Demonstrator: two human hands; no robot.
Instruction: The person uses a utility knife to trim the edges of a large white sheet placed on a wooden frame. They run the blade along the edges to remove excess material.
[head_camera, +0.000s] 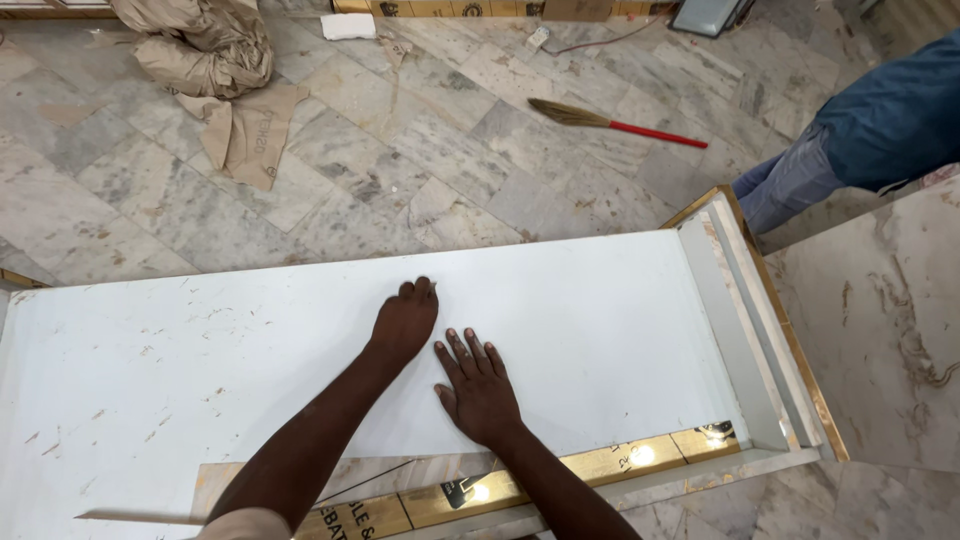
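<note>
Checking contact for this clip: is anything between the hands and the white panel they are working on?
Nothing visible. The left hand and the right hand both rest directly on the white panel, the right flat with fingers spread, with only specks and scuffs around them.

White scuffed panel (200, 350) with a gold mirrored edge; beyond it, grey-veined marble floor (420, 150) and a red-handled broom (615, 124).

Open white panel (600, 310) on every side of both hands (404, 318), flat and unobstructed out to its far edge. Hemmed at right by a raised, gold-trimmed end wall (728, 330); beyond it, a bystander's leg (800, 180). Scattered across the marble floor (420, 150) behind: crumpled brown paper (205, 50), a red-handled broom (610, 122).
</note>
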